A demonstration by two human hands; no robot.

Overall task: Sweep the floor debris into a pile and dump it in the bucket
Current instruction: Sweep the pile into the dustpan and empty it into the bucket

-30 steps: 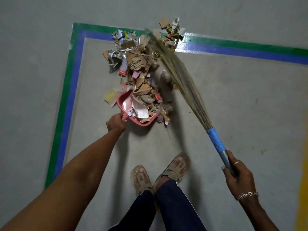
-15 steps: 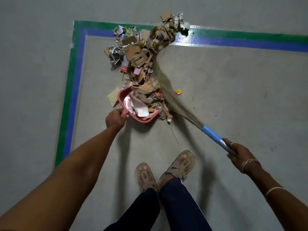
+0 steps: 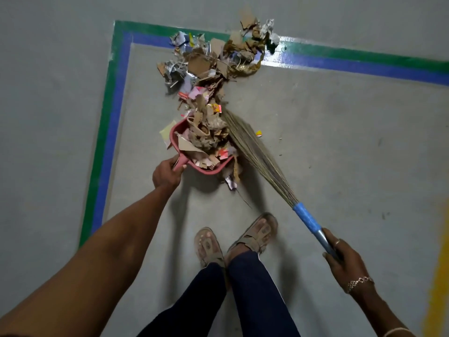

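A pile of torn cardboard and paper scraps (image 3: 209, 66) stretches from the taped floor corner down into a pink dustpan (image 3: 175, 139). My left hand (image 3: 166, 175) grips the dustpan's handle, holding the pan on the floor. The pan is heaped with brown scraps. My right hand (image 3: 343, 261) grips the grey shaft of a grass broom (image 3: 257, 154), just below its blue wrap. The broom's bristles lie against the right side of the loaded pan. No bucket is in view.
Green and blue tape (image 3: 114, 113) marks a rectangle on the grey floor. A small yellow-red scrap (image 3: 259, 134) lies right of the broom. My sandalled feet (image 3: 233, 242) stand just behind the pan. A yellow stripe (image 3: 437, 276) runs at the right edge.
The broom swept from the top of the pile down towards the dustpan, pushing more scraps in. My right hand swung with it. The dustpan stayed nearly in place.
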